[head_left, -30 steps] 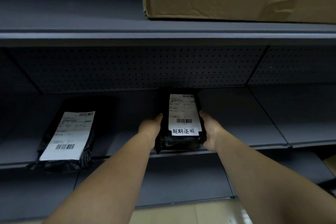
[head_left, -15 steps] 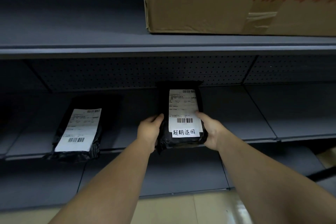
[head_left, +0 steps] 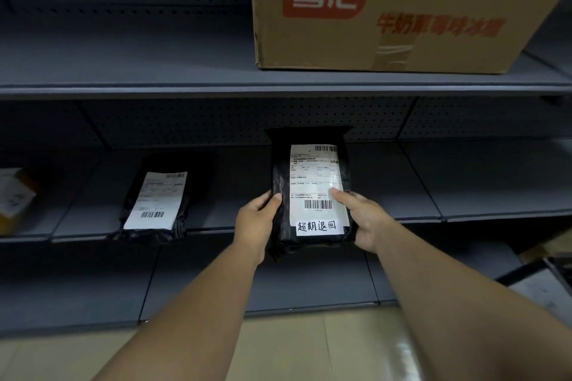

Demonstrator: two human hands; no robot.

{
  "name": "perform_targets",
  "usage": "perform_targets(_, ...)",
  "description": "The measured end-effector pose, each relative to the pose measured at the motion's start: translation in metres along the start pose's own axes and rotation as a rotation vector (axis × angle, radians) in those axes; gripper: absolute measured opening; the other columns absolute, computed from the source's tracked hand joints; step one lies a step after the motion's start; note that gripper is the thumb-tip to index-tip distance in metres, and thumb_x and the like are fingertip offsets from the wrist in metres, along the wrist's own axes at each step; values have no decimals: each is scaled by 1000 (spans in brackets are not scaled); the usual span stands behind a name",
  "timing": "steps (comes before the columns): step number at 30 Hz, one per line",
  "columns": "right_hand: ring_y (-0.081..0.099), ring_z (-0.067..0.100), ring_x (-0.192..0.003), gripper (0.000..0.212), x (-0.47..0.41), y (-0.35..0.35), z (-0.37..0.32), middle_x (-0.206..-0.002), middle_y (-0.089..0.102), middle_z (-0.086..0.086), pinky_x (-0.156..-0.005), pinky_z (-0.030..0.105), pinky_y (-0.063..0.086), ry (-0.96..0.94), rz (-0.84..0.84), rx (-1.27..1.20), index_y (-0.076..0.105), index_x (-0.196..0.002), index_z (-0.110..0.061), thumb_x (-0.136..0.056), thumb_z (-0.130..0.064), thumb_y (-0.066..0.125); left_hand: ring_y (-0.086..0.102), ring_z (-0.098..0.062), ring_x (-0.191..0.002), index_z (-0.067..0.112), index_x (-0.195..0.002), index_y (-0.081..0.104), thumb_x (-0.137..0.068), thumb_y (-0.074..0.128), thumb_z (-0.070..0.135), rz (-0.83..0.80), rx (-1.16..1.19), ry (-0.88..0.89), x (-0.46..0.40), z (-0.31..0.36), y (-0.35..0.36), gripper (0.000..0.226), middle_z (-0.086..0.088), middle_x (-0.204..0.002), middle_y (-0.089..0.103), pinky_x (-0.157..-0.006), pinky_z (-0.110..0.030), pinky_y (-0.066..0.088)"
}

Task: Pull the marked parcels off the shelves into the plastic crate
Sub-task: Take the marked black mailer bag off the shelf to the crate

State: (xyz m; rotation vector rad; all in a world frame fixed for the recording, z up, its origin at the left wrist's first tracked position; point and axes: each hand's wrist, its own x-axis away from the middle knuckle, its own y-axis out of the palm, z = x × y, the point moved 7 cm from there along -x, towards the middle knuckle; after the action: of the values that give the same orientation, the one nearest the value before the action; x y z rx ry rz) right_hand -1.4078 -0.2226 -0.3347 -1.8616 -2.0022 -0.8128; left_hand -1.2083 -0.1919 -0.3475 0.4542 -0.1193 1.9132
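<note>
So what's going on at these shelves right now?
A person is holding a black parcel with a handwritten tag under its shipping label, gripped by the left hand and right hand at the front edge of the middle shelf. Another black parcel lies to its left. A cardboard box sits on the shelf above.

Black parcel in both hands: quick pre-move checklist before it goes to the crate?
1. Marked: handwritten slip under the barcode on the black parcel: ok.
2. Left hand grip on its left edge: ok.
3. Right hand grip, thumb on the label: ok.
4. Lifted off the middle shelf: cannot tell.
5. Plastic crate in view: not ok.
6. Second black parcel marked: no slip visible, cannot tell.
</note>
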Motion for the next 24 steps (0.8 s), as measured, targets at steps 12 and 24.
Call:
perform_targets(12, 66, 31, -104, 41, 52, -14, 0, -113, 69, 16, -93, 51, 51, -70, -12, 11, 56, -121, -1, -85, -14, 68, 59, -7, -106, 14, -126, 59, -86, 67, 27, -48, -27, 63, 41, 0, 4, 43, 6, -118, 65, -89, -20, 42)
perform_targets(24, 72, 25, -86, 13, 63, -56, -10, -90, 76, 10, -83, 44, 56, -175, 147, -45, 68, -95, -6, -84, -15, 66, 61, 6, -88, 17, -119, 63, -86, 66, 23, -209, -111, 83, 39, 14, 52, 33, 15, -99, 68, -74, -11, 45)
